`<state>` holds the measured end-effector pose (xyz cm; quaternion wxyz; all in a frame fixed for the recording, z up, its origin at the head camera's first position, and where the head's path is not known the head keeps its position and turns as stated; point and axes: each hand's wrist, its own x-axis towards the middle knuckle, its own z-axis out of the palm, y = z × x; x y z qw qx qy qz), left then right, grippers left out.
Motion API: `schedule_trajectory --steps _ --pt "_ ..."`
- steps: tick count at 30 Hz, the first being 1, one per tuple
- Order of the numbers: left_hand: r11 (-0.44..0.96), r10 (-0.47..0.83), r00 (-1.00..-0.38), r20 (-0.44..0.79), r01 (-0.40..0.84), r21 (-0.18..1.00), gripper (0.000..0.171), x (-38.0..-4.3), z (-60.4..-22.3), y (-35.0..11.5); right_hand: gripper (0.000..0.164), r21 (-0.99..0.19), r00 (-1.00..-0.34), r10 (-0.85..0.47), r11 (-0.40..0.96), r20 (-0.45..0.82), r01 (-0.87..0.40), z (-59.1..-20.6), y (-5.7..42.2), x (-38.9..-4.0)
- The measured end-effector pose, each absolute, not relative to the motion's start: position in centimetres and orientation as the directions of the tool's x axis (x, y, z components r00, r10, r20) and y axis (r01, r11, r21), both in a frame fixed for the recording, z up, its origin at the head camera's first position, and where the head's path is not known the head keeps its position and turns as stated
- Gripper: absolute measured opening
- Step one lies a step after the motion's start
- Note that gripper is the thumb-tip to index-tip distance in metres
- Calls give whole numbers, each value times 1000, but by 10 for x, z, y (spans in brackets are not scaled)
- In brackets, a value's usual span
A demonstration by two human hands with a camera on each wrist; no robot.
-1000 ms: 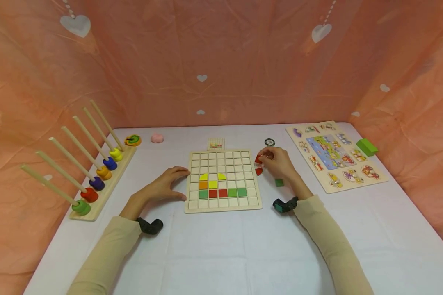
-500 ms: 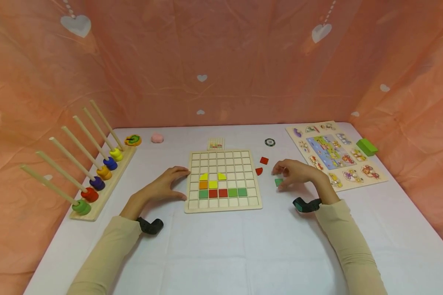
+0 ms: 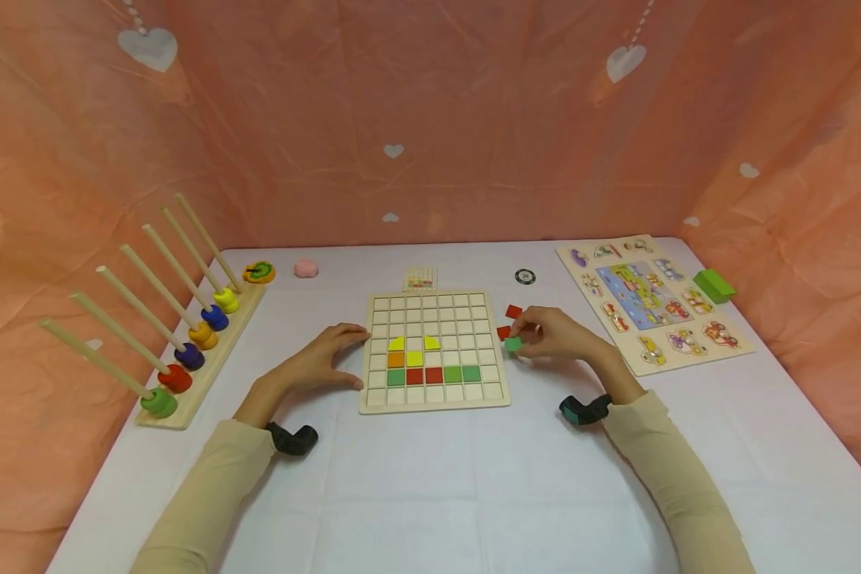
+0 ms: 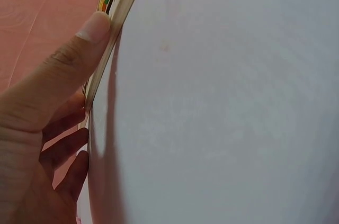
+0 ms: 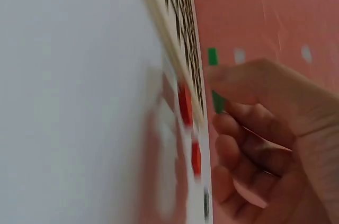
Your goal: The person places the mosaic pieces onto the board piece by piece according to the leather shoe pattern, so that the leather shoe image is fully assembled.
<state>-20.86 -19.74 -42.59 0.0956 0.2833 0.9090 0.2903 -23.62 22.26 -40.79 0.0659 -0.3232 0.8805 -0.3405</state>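
Observation:
A wooden grid board [image 3: 434, 396] lies in front of the person, with green, red, orange and yellow tiles set in some of its squares. My left hand [image 3: 316, 360] rests at the board's left side; thumb and fingertips touch its edge, as the left wrist view also shows. Between thumb and fingers my right hand [image 3: 556, 335] pinches a green square tile [image 3: 513, 344], lifted beside the board's right edge. In the right wrist view the green tile [image 5: 216, 99] stands on edge in that pinch. Two red tiles, one square [image 3: 513, 312] and one partly covered [image 3: 503, 332], lie close by.
A small pattern card [image 3: 420, 278] lies behind the board. A poker chip [image 3: 524, 277], a wooden picture puzzle [image 3: 631, 352] and a green block [image 3: 713, 286] are to the right. On the left stand a peg rack [image 3: 238, 328], an orange-green toy [image 3: 259, 273] and a pink piece [image 3: 305, 269].
My right hand let go of the red square tile, moved right to the green tile, picked it up and brought it left toward the board. The left hand has stayed put.

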Motion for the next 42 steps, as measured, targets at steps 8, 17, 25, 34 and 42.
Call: schedule_trajectory --steps 8,17,25,34,42 --pt "669 571 -821 -7 460 584 82 -208 -425 -197 23 -704 -709 -686 421 165 -571 -415 158 -233" --pt "661 580 -815 2 472 583 82 -208 -425 -196 16 -665 -650 -737 393 186 -636 -423 118 -231" --pt "661 575 -818 1 465 589 82 -207 -424 -197 9 -606 -640 -738 414 214 -679 -425 112 -227" --pt "663 575 -818 -2 465 587 82 -208 -425 -198 5 -592 -653 -724 432 222 -680 -426 109 -227" --pt "669 566 -824 -21 444 596 82 -209 -425 -198 7 -583 -654 -728 447 204 -679 -422 115 -231"
